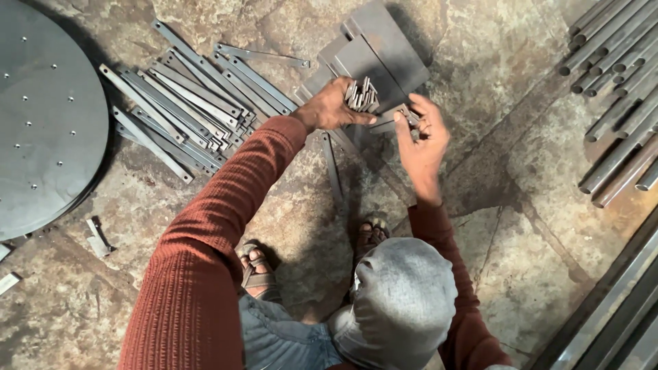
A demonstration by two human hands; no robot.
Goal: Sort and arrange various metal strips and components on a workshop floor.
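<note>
My left hand (330, 107) is closed around a bundle of short grey metal strips (362, 95), their cut ends pointing up. My right hand (421, 133) is beside it, fingers pinching another few strips (410, 116) close to the bundle. Both hands hover over a stack of flat dark metal plates (384, 48) lying on the stone floor. One long strip (333, 168) lies on the floor below my hands. Rust-red sleeves cover both arms.
A pile of long flat metal bars (185, 103) lies to the left. A large round metal disc with holes (41, 116) sits at far left. Metal tubes (617, 75) lie at upper right, long sections (610, 315) at lower right. My sandalled feet (257, 270) stand below.
</note>
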